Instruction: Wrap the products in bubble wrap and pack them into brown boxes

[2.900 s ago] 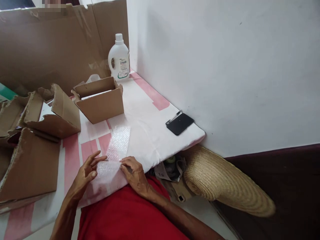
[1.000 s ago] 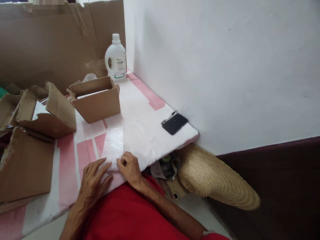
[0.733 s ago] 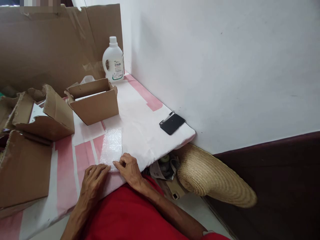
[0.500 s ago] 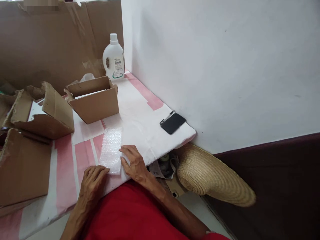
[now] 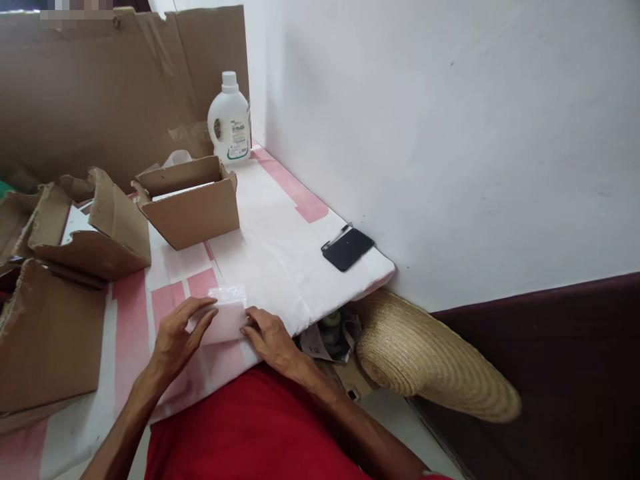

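Note:
A clear piece of bubble wrap (image 5: 227, 320) is at the table's near edge, its front part lifted and bent over, with the bubbled far strip showing behind. My left hand (image 5: 180, 332) grips its left edge between thumb and fingers. On the opposite edge, my right hand (image 5: 273, 339) pinches the wrap with thumb and forefinger. Both forearms reach in from below, over the red shirt. Whether anything lies inside the wrap I cannot tell.
Cardboard boxes (image 5: 195, 217) with white items inside stand at the left and behind. Farther back is a white bottle (image 5: 233, 123). A flat black object (image 5: 349, 248) lies near the wall. A woven straw hat (image 5: 430, 353) hangs beside the table's right end.
The bubble wrap lay flat and long; now its near part is raised and bent over. My left hand has moved up from its near corner to its left edge. My right hand has closed on the right edge.

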The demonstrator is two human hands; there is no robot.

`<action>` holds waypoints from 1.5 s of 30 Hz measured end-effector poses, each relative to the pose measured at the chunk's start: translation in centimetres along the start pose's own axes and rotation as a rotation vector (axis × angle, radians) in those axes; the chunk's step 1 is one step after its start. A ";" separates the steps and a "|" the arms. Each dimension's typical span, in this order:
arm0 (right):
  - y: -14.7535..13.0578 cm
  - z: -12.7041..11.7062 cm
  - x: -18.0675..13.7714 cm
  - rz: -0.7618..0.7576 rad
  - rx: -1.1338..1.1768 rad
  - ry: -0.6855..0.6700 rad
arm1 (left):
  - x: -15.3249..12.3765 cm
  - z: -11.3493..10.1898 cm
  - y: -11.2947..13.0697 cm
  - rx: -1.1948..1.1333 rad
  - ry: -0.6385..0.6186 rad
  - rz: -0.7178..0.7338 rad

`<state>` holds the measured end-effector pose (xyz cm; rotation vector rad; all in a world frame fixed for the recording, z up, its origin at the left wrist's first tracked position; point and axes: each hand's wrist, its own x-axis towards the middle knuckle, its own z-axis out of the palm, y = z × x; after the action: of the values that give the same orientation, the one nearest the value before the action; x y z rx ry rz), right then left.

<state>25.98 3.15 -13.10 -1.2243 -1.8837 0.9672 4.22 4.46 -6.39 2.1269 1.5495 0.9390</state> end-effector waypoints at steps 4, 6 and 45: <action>0.2 1.2 0.6 0.115 0.051 0.107 | 3.4 1.7 -2.1 -0.004 0.022 -0.025; 0.4 1.4 0.8 0.136 0.051 0.139 | 3.9 2.3 -2.4 0.015 0.063 -0.027; -0.1 -5.7 12.8 0.311 0.135 -0.555 | -1.2 0.4 0.0 0.350 0.247 0.494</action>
<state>26.58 16.37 -8.34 -1.2784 -2.0182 1.7160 4.26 3.38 -7.05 2.8175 1.4000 1.1943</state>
